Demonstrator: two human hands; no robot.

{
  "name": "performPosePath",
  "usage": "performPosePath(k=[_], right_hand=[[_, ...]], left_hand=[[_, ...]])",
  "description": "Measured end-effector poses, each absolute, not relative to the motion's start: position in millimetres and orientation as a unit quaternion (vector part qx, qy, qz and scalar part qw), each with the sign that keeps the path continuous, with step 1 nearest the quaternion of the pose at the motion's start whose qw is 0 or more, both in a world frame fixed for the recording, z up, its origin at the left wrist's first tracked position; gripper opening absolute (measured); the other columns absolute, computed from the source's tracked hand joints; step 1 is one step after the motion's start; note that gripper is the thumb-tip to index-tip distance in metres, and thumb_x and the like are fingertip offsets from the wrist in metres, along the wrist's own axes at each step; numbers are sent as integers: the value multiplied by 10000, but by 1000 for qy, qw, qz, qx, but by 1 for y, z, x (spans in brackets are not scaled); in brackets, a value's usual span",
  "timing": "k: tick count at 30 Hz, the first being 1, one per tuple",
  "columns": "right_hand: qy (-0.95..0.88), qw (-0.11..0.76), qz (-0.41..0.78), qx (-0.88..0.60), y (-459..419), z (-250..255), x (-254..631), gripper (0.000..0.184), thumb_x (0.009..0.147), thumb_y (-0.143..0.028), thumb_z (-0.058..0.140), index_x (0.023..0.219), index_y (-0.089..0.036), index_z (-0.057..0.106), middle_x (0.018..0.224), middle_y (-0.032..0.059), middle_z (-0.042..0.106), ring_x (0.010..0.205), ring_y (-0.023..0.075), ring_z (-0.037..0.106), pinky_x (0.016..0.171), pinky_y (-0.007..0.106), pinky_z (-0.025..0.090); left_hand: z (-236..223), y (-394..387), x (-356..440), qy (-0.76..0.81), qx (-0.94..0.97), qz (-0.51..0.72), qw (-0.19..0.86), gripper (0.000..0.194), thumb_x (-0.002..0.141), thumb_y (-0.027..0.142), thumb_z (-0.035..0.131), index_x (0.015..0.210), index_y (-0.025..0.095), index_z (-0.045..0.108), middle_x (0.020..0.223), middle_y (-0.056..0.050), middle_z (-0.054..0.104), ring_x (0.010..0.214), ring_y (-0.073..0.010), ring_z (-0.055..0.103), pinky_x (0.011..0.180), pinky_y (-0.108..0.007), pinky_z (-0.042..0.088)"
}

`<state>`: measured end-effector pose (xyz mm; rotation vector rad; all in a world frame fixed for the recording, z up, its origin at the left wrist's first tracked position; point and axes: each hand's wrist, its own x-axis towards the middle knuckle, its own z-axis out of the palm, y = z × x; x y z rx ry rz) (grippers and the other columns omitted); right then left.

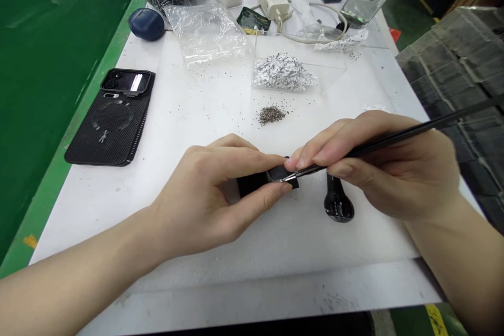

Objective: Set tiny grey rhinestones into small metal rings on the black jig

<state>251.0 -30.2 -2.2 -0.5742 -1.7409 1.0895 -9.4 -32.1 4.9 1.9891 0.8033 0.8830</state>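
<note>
My left hand (212, 194) pinches a small black block-shaped part (275, 175) between thumb and forefinger, just above the white table (189, 115). My right hand (386, 168) grips long black tweezers (413, 134) like a pen, and their tip touches the top of the black part. A glossy black teardrop-shaped piece (337, 203) lies on the table under my right hand. A small heap of tiny dark metal bits (271, 114) lies just beyond my hands.
A phone in a black case (112, 121) lies at the left. Further back are a pile of small white pieces (283, 72) on clear plastic, clear bags (205, 31), a white charger (273, 1) with cable and a dark blue case (146, 24). Green floor runs along the left.
</note>
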Motion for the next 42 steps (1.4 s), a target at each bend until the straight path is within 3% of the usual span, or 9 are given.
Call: performPosePath(k=[5, 27, 37, 42], right_hand=[[-715, 480, 442, -251, -31, -2, 251, 259, 993, -77, 816, 1181, -251, 856, 1064, 47, 893, 999, 247, 881, 904, 397, 760], [-716, 492, 445, -218, -25, -7, 251, 362, 945, 3, 817, 1219, -228, 871, 1059, 62, 899, 995, 243, 889, 905, 368, 770], [-736, 474, 419, -241, -28, -1, 253, 292, 936, -89, 881, 1166, -268, 889, 1029, 65, 900, 976, 266, 894, 885, 371, 767], [-720, 484, 433, -245, -29, -4, 251, 316, 953, -56, 849, 1190, -264, 876, 1055, 62, 900, 988, 258, 888, 895, 389, 762]], left_hand=[[5, -32, -9, 318, 783, 352, 402, 178, 992, 186, 839, 1129, 273, 912, 1090, 6, 901, 942, -161, 806, 857, -248, 667], [6, -31, -7, 320, 785, 344, 405, 193, 1003, 189, 828, 1147, 282, 916, 1091, 4, 903, 945, -182, 810, 859, -267, 680], [7, -32, -8, 318, 787, 341, 405, 204, 1005, 202, 832, 1154, 313, 916, 1092, 12, 902, 944, -183, 814, 882, -275, 680], [7, -32, -8, 315, 789, 341, 402, 227, 1014, 192, 817, 1180, 314, 912, 1105, 6, 903, 945, -194, 815, 879, -290, 693]])
